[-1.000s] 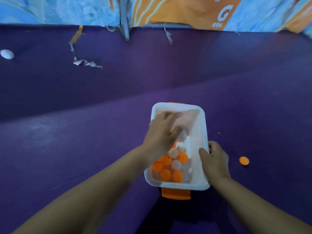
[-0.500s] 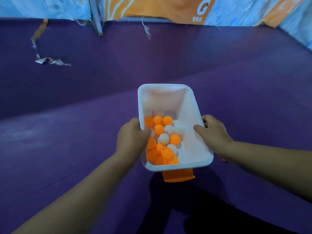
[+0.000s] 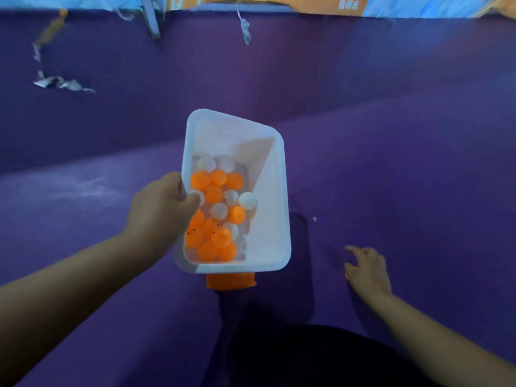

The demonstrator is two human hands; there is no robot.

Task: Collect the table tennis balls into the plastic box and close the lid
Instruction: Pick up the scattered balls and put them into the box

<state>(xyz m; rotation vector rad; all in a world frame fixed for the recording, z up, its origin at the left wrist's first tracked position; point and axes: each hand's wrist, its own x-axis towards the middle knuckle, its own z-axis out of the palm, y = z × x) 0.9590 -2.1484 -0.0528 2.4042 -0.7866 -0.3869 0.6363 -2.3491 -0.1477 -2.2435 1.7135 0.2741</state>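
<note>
A white plastic box (image 3: 275,196) hangs tilted above the purple floor, with an orange latch (image 3: 230,282) at its near end. Several orange and white table tennis balls (image 3: 215,216) lie heaped along its left and near side. My left hand (image 3: 162,208) grips the box's left rim, thumb inside against a white ball. My right hand (image 3: 365,270) is low over the floor to the right of the box, fingers spread forward. A faint orange glow shows at the left edge of its palm; whatever is under the hand is hidden. No lid is in view.
The purple floor (image 3: 418,177) slopes up into a purple wall with a printed banner along the top. Torn tape scraps (image 3: 60,82) and a dangling shred (image 3: 245,29) hang on that wall beside a grey post (image 3: 150,18). Dark clothing (image 3: 293,358) fills the bottom middle.
My right hand let go of the box's right rim and dropped to the floor on the right. The box, held by my left hand alone, tipped and swung left; the balls shifted.
</note>
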